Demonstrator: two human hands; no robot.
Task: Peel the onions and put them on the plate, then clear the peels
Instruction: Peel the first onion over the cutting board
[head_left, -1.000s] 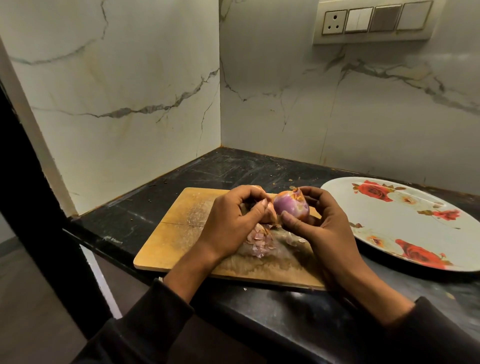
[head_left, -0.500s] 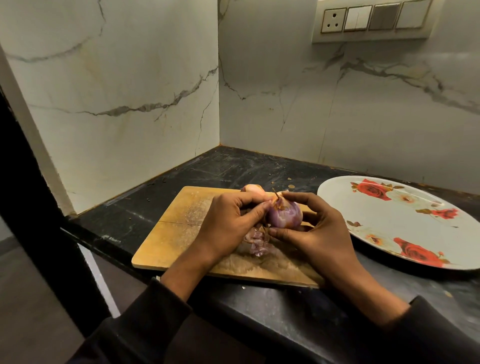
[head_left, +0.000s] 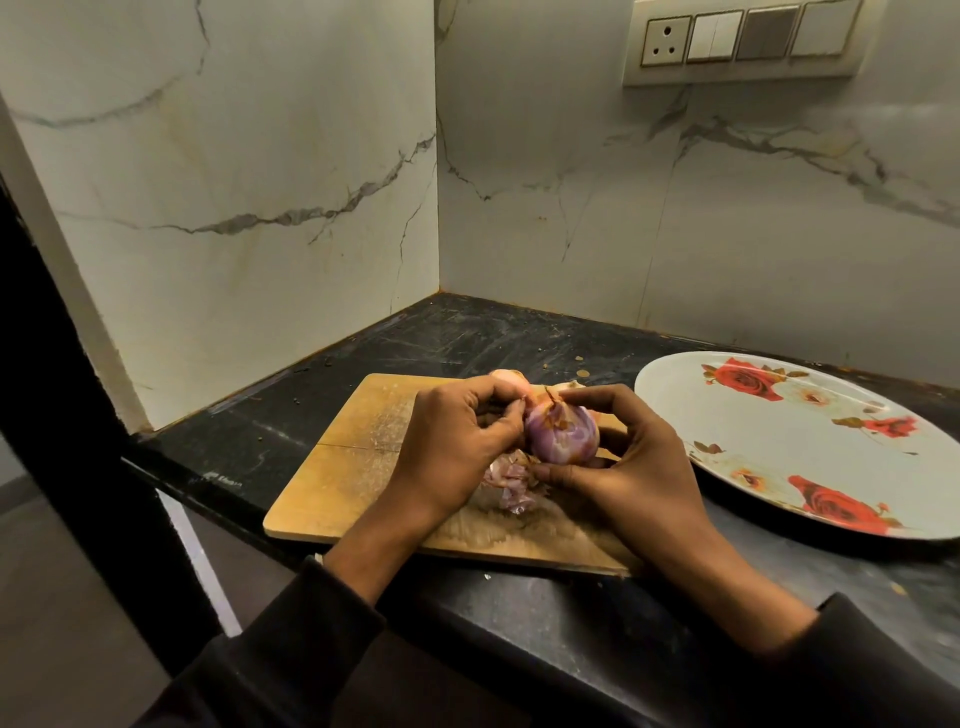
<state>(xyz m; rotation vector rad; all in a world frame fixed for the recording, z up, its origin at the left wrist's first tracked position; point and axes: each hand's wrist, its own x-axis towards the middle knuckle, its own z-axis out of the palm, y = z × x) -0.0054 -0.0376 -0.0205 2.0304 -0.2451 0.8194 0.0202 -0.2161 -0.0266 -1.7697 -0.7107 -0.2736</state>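
Observation:
A purple onion (head_left: 563, 435), partly peeled, is held above the wooden cutting board (head_left: 358, 467). My right hand (head_left: 631, 467) grips it from the right and below. My left hand (head_left: 452, 447) pinches a strip of brown skin at the onion's top left. A small heap of pinkish peels (head_left: 511, 486) lies on the board under my hands. Another unpeeled onion (head_left: 506, 376) peeks out behind my left hand, mostly hidden. A large white plate with red roses (head_left: 789, 441) lies to the right and holds no onions.
The board sits at the front edge of a black countertop (head_left: 467, 338) in a marble-walled corner. A switch panel (head_left: 743, 39) is high on the back wall. Small scraps of peel dot the counter near the plate.
The onion has been turned in my right hand, its stem end now facing up and left. My left hand's fingers have moved to its top and pinch skin there.

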